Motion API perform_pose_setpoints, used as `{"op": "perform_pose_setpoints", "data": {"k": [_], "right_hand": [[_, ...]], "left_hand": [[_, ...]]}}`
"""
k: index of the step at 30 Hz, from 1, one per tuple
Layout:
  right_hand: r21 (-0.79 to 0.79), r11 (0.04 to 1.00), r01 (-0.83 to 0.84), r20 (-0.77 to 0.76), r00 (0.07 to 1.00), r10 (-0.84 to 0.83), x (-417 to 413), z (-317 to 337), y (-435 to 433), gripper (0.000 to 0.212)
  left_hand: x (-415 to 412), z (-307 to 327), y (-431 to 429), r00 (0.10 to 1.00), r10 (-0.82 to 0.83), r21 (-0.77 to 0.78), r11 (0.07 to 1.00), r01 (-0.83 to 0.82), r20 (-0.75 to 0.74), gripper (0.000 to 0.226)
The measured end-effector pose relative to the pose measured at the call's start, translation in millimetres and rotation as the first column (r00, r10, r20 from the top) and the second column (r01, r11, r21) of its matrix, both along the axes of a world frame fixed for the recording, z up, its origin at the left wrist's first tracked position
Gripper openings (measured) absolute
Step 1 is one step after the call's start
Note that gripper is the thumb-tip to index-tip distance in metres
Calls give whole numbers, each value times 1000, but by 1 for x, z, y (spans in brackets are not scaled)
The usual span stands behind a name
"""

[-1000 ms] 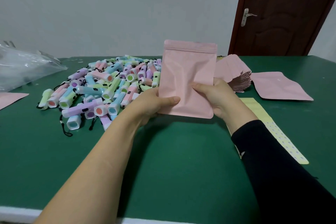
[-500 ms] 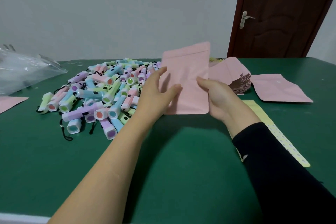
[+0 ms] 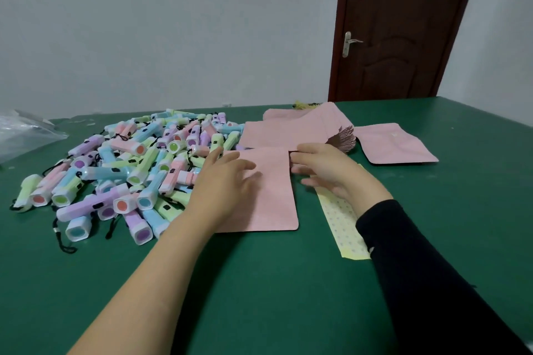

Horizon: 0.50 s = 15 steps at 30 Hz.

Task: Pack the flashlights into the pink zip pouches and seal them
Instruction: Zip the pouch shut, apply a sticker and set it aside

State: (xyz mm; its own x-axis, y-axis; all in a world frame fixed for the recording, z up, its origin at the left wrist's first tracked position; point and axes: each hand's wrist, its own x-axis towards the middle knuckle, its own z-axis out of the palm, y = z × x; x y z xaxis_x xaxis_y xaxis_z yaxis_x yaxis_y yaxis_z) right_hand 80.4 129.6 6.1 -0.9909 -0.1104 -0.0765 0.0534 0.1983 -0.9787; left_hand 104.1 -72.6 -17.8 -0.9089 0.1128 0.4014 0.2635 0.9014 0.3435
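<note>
Pink zip pouch [image 3: 271, 204] lay flat on the green tabletop [image 3: 259, 282] at the middle of the view, thin enough that it probably held no flashlight yet. The left hand [image 3: 227, 181] pressed down on it with fingers [image 3: 242, 165] spread and straight, grasping nothing. The right hand [image 3: 328, 173] touched the pouch's corner at 1 o'clock with loosely bent fingers; whether they pinched the edge I could not tell.

The pile of flashlights [image 3: 138, 164] crowded the pouch from 9 to 10 o'clock, touching or nearly touching its edge under the left hand. Their black cords looked tangled, so lifting one could drag neighbours along or scatter them over the pouch. The stack of spare pouches [image 3: 302, 126] sat just beyond at 12 o'clock, where a careless reach might fan it out or pick up two at once. The yellow dotted strip [image 3: 343, 225] at 3 o'clock lay under the right wrist and could get swept aside. With the mouth pressed flat, prising it open one-handed might crease the zip, and a creased zip would likely seal badly
</note>
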Motion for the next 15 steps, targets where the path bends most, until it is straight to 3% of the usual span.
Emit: {"op": "perform_pose_setpoints", "data": {"k": [4,8,11,13,15], "right_hand": [[94,994,47,-140,990,-34,14,2,65,25],[149,984,94,-196,979,-64,21,-4,104,29],[106,986,127,-191,976,-105,19,-13,110,27],[95,985,145,-200,972,-124,18,-15,110,25],[151,982,113,-204,976,-81,19,-19,110,22]], "left_hand": [[5,6,7,989,-98,112,988,110,-111,24],[7,11,39,975,-221,151,964,218,1,25],[3,9,78,940,-272,-61,955,290,205,39],[2,3,99,908,-216,-277,905,324,358,48],[1,-5,110,891,-164,-359,872,332,423,47]]}}
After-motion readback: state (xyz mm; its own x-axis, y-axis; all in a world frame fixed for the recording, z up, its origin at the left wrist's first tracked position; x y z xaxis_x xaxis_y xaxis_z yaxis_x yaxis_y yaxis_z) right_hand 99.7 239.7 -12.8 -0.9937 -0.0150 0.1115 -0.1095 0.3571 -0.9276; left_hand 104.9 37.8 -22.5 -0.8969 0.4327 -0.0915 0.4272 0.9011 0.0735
